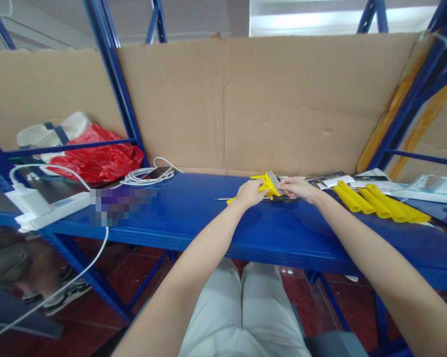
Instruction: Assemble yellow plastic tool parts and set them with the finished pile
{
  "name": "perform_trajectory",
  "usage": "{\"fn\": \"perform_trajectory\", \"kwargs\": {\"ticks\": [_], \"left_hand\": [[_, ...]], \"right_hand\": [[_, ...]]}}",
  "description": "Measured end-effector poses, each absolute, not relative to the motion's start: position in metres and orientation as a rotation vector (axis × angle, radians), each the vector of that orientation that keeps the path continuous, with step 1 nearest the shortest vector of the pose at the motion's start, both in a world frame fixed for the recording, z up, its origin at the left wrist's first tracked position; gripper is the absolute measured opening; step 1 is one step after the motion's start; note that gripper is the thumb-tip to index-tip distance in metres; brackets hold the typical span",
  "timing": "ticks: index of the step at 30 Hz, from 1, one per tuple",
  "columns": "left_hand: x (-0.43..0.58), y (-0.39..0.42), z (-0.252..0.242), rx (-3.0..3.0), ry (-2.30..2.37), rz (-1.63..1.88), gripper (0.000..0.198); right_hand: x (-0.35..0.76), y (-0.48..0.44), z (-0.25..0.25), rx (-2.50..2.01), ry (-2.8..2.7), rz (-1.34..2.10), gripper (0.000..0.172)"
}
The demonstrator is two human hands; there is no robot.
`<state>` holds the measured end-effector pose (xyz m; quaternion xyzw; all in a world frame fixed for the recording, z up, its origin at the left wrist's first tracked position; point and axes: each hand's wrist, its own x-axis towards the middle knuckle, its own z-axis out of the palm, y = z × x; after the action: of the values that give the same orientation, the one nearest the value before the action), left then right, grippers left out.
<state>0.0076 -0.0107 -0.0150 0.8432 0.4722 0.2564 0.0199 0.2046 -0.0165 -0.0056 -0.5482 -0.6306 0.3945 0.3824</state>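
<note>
Over the blue shelf top, my left hand (250,192) is closed round a yellow plastic part (271,187) with arms sticking out. A flat grey piece (273,179) sits against this part, on its right side. My right hand (296,188) pinches at the grey piece's right edge with thumb and fingers; the exact contact is too small to make out. Under and beside the hands lies a screwdriver, its thin metal shaft (222,199) pointing left and a dark handle (285,198) partly hidden. A bit of yellow (230,201) shows below my left wrist.
Several yellow tubes (379,201) lie to the right, near black-and-white printed packets (331,179). Leftward are a coiled white cable (149,174), a white power strip (65,208) and a red plastic bag (96,156). A cardboard panel (283,104) closes the back. Another person's leg (40,263) shows lower left.
</note>
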Motion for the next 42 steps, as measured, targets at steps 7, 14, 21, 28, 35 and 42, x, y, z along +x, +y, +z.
{"fn": "perform_trajectory", "kwargs": {"ticks": [7,14,21,28,35,42], "left_hand": [[0.008,-0.012,-0.014,2.614,1.474,0.775,0.035],[0.006,-0.014,-0.016,2.744,1.336,0.766,0.058],[0.007,-0.016,-0.015,2.870,1.368,0.617,0.049],[0.007,-0.022,-0.011,2.861,1.384,0.629,0.050],[0.006,-0.020,-0.011,2.777,1.396,0.683,0.048],[0.010,-0.019,-0.014,2.741,1.341,0.726,0.049]], "right_hand": [[0.205,-0.021,-0.005,-1.339,-1.654,1.122,0.049],[0.200,-0.020,-0.009,-1.299,-1.701,1.166,0.055],[0.200,-0.021,-0.008,-1.296,-1.727,1.193,0.055],[0.200,-0.020,-0.010,-1.264,-1.700,1.147,0.052],[0.198,-0.021,-0.009,-1.288,-1.659,1.106,0.053],[0.206,-0.022,0.000,-1.285,-1.563,1.006,0.044]]}}
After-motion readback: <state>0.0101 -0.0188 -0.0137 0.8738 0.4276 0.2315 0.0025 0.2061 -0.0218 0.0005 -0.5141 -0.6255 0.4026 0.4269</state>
